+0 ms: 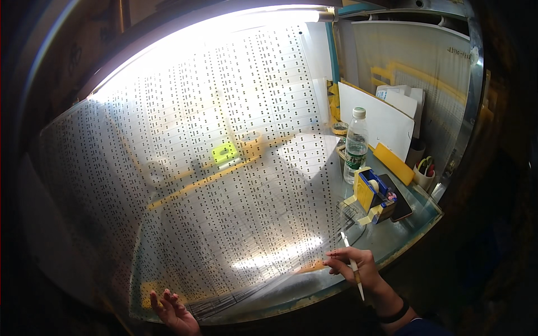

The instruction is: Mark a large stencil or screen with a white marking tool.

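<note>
A large clear film sheet (246, 207) covered in rows of small dark dots stretches across the glass-topped table in front of me. My right hand (361, 267), with a dark band at the wrist, is closed around a slim white pen-like tool (346, 242) with a tapered end; its exact kind I cannot make out. The fingertips of that hand are by the sheet's lower right edge; whether they touch it is unclear. At the lower left, my left hand (175, 315) is palm up near the sheet's bottom edge, fingers bent and apart, with nothing visible in them.
To the right stand a clear plastic bottle (356, 147) and a blue-and-yellow tape dispenser (374, 193), partly over a dark flat object (399, 201). Behind them are a white board (375, 120), a yellow strip (393, 162) and a cup of tools (424, 175). A bright tube lamp (280, 17) spans the top.
</note>
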Tool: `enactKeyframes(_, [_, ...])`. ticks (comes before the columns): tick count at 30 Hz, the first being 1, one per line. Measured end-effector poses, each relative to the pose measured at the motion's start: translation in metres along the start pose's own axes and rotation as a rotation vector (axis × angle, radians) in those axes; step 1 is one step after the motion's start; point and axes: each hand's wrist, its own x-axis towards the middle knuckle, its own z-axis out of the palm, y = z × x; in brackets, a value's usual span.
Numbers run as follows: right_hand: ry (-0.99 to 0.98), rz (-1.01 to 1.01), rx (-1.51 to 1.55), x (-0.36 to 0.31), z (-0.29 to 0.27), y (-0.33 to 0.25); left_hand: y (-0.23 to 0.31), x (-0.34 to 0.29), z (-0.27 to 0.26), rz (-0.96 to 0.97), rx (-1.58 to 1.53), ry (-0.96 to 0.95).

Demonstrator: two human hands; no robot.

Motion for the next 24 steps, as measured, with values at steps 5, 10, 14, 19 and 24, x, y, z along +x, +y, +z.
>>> enactKeyframes(5, [-0.034, 0.005, -0.032, 0.0007, -0.0016, -0.0017, -0.0001, 0.0003, -0.0002, 0.019, 0.003, -0.023])
enactKeyframes(10, [0.003, 0.005, -0.008, 0.0014, 0.0001, -0.0014, 0.0038, 0.0033, -0.0029, -0.008, -0.231, -0.153])
enactKeyframes(14, [0.008, 0.015, -0.033, -0.0013, -0.0005, -0.0017, 0.0027, 0.0035, -0.0059, -0.007, -0.239, -0.162])
enactKeyframes(19, [0.006, 0.022, -0.020, 0.0000, 0.0002, -0.0030, 0.0039, 0.0030, -0.0052, -0.012, -0.234, -0.151])
enactKeyframes(24, [0.010, 0.039, -0.002, -0.0013, -0.0008, 0.0000, 0.0067, 0.0009, -0.0007, -0.039, -0.246, -0.117])
